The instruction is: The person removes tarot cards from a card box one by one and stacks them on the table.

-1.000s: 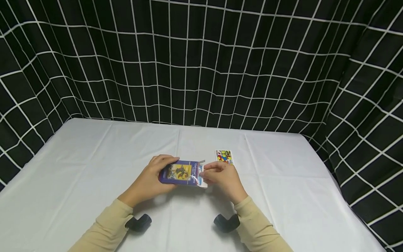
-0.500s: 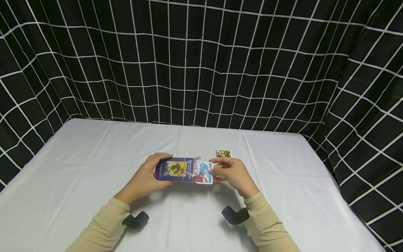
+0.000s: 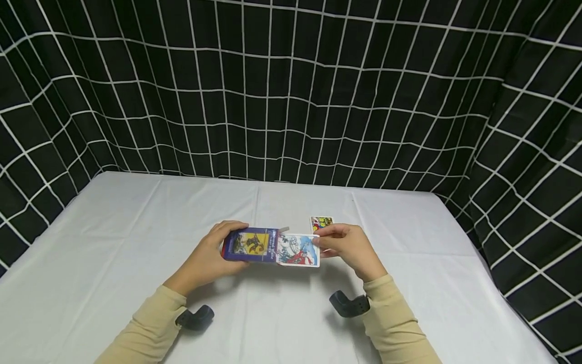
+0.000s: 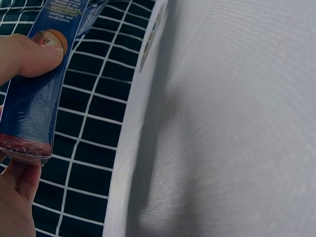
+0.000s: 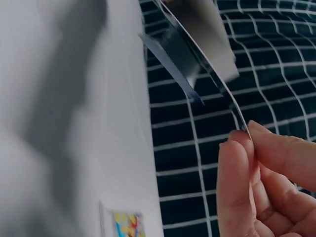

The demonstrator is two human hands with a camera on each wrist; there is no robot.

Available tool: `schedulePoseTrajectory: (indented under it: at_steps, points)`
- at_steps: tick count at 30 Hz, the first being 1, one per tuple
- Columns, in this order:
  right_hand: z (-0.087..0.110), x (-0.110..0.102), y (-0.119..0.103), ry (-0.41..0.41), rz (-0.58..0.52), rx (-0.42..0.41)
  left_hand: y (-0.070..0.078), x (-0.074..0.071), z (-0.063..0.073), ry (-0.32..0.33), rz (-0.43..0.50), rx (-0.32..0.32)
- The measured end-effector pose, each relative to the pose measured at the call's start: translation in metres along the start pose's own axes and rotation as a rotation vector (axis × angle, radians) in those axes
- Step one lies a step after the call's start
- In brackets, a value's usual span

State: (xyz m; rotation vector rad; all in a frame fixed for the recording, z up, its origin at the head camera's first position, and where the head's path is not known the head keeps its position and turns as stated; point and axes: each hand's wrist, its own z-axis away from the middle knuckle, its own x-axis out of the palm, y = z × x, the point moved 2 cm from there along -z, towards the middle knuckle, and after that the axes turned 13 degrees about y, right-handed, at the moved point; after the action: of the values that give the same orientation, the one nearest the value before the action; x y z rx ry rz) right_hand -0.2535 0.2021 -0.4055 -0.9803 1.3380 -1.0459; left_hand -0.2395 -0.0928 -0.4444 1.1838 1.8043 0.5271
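My left hand [image 3: 211, 260] grips a blue tarot card box [image 3: 252, 245] with a yellow picture on its front, holding it over the white table. In the left wrist view, the thumb lies along the narrow side of the box [image 4: 37, 101] and fingers support its far side. From the box's right end a tarot card [image 3: 297, 250] in blue, white and red sticks out for most of its length. My right hand [image 3: 352, 250] pinches the outer end of that card between thumb and fingers. The right wrist view shows the card [image 5: 217, 76] nearly edge-on, slightly bowed.
Another colourful card [image 3: 321, 222] lies on the white tablecloth [image 3: 182, 212], just behind my right hand and partly covered by it. Black curtains [image 3: 291, 111] with a white grid surround the table. A dark wrist camera [image 3: 349, 304] juts inward from each sleeve.
The right hand has moved right, drawing the card from barely showing to mostly out of the box. The left hand and box have shifted slightly left.
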Motion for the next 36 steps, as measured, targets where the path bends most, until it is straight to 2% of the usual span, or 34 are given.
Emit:
schedulePoseTrajectory:
  at_steps: [5,14,23,36]
  points:
    - [-0.002,-0.014,-0.002,0.005,0.044,0.011,-0.001,-0.001,0.000,0.001,-0.003,-0.001]
    - [-0.004,-0.032,-0.003,0.015,0.044,0.005,-0.002,-0.001,0.000,0.019,-0.007,0.011]
    - [-0.004,-0.041,-0.006,0.023,0.049,0.015,-0.002,-0.001,0.000,0.024,-0.013,0.012]
    - [-0.007,-0.055,-0.007,0.083,0.089,0.038,-0.001,-0.002,0.000,0.026,-0.024,0.009]
